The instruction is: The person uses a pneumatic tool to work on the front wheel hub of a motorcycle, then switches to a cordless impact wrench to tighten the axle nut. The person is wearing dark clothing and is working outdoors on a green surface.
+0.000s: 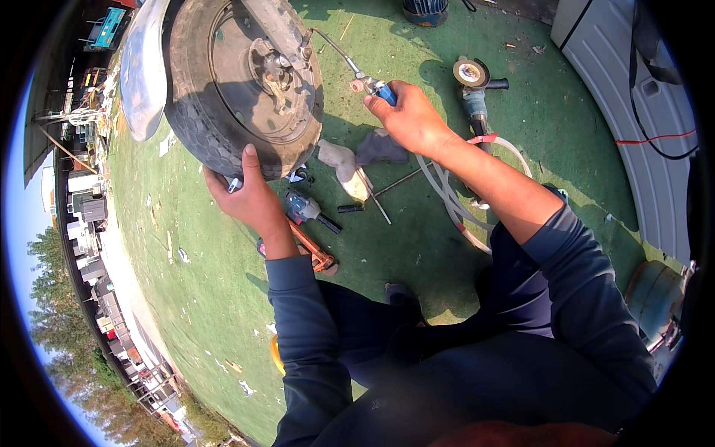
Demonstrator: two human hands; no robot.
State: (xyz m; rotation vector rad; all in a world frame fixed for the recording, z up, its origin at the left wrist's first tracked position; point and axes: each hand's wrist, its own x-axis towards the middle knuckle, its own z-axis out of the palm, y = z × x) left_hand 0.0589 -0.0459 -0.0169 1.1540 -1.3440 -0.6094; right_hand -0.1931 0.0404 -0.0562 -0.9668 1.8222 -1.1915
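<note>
A dark-tyred wheel (pixel 253 89) stands before me at the upper left, below a metal fork arm (pixel 272 30) and beside a pale mudguard (pixel 141 71). At the tyre's lower edge is my left hand (pixel 249 201), its thumb raised against the rubber. Between its thumb and fingers shows a small white piece (pixel 235 185), its kind unclear. My right hand (pixel 417 123) is closed around the blue handle of an air blow gun (pixel 383 91). The gun's thin bent metal nozzle reaches toward the wheel's axle end, and its tip is close to the fork arm.
On the green ground lie an angle grinder (pixel 474 100), a blue-grey power tool (pixel 302 207), an orange tool (pixel 316 253), work gloves (pixel 346 167) and a metal rod (pixel 378 205). A pale hose (pixel 447 201) loops beneath my right forearm. A grey panel (pixel 633 112) stands at right.
</note>
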